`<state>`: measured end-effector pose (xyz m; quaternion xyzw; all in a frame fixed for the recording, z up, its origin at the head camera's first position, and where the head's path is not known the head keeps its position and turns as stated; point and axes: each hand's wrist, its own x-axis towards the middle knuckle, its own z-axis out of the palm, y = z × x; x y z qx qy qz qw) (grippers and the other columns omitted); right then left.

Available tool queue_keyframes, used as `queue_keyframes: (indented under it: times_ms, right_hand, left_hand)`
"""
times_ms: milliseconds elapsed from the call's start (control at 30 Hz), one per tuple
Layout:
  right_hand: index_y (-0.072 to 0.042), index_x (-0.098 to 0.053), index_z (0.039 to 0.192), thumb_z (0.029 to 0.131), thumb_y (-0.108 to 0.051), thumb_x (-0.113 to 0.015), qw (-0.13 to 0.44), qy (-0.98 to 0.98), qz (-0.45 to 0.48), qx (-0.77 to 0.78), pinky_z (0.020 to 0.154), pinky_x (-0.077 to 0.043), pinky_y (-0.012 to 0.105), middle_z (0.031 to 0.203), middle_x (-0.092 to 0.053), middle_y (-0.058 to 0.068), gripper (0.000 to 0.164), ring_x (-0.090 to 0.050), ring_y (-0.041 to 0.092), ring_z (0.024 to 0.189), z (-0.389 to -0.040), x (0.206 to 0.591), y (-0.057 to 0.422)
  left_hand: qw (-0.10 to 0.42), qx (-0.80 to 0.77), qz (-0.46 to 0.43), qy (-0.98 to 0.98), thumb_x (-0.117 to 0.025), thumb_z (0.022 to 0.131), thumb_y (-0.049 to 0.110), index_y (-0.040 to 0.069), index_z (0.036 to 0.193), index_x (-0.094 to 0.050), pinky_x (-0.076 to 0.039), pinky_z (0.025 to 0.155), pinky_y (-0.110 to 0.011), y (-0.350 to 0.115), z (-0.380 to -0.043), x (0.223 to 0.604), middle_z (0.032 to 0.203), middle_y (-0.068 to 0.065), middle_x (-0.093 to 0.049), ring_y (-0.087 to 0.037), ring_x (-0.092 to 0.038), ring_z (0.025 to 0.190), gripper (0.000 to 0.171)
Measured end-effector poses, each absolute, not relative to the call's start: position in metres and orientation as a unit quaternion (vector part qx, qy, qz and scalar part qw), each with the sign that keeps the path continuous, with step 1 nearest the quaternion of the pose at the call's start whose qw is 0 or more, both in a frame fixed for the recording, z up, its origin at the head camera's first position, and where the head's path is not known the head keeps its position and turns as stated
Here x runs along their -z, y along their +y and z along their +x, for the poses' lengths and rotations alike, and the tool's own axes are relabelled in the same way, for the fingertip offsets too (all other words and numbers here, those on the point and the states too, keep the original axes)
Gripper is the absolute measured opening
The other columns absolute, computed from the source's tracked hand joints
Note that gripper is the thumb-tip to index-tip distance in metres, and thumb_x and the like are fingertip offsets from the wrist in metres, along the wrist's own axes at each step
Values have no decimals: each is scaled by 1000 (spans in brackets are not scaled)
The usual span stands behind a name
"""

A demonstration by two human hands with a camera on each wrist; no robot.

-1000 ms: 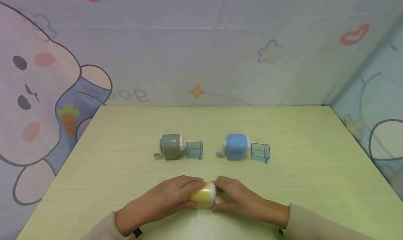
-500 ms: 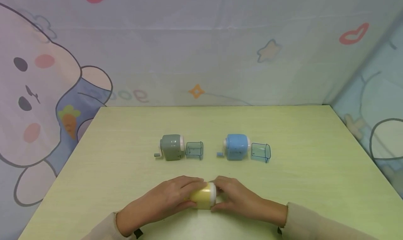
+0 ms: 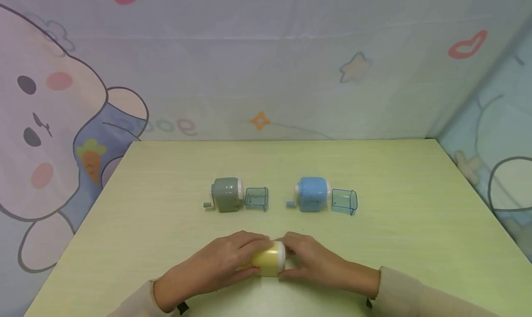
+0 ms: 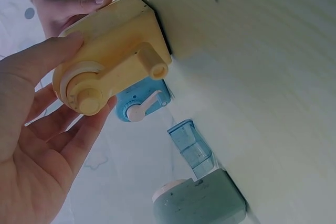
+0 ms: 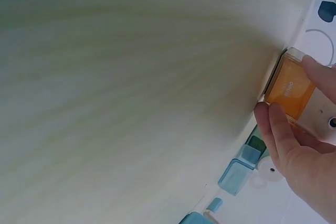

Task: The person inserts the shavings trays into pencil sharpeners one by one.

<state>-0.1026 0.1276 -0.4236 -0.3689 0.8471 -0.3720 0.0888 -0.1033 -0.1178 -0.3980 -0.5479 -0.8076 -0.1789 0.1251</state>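
Observation:
A yellow pencil sharpener (image 3: 267, 260) sits on the table near its front edge, between both hands. My left hand (image 3: 220, 261) grips its body from the left, thumb on one side and fingers on the other; the crank (image 4: 118, 66) faces the left wrist camera. On the white-faced end, my right hand (image 3: 313, 261) pinches the clear drawer (image 5: 291, 88) between thumb and fingertips. Through the drawer the yellow-orange body colour shows, and it sits at the lower part of that face. How far it is pushed in, I cannot tell.
Farther back stand a grey-green pencil sharpener (image 3: 227, 194) and a blue pencil sharpener (image 3: 313, 194). To the right of each lies a clear bluish drawer, one near the green (image 3: 256, 198) and another drawer (image 3: 344, 200) near the blue. A printed cloth (image 3: 266, 67) hangs behind the table.
Almost nothing differs. Both hands keep their hold on the yellow pencil sharpener, with only a very slight shift of the right hand.

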Motion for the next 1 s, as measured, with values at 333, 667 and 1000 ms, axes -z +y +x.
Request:
queue_keyframes:
  times_ms: [333, 667, 1000]
  right_hand:
    - [-11, -52, 119, 67, -17, -81, 96, 844, -379, 366, 78, -48, 25, 100, -53, -11, 60, -51, 3, 90, -105, 422, 131]
    - [-1, -50, 121, 65, -2, -77, 93, 872, -354, 325, 78, -48, 24, 102, -55, -2, 62, -53, 9, 89, -113, 418, 133]
    - [2, -50, 121, 74, -3, -72, 40, 874, -347, 337, 76, -50, 28, 101, -57, 8, 52, -56, 15, 87, -130, 416, 138]
  left_hand:
    - [105, 186, -543, -812, -70, 81, 28, 13, 131, -44, -43, 88, -23, -119, -105, 396, 125, 1, -47, -7, -40, 114, 58]
    - [125, 191, -521, -822, -54, 88, 49, 17, 128, -47, -45, 85, -24, -123, -107, 391, 125, 6, -47, -5, -41, 113, 52]
    - [130, 181, -501, -837, -49, 92, 46, 17, 128, -48, -44, 87, -27, -132, -116, 383, 126, 7, -47, -5, -39, 115, 46]
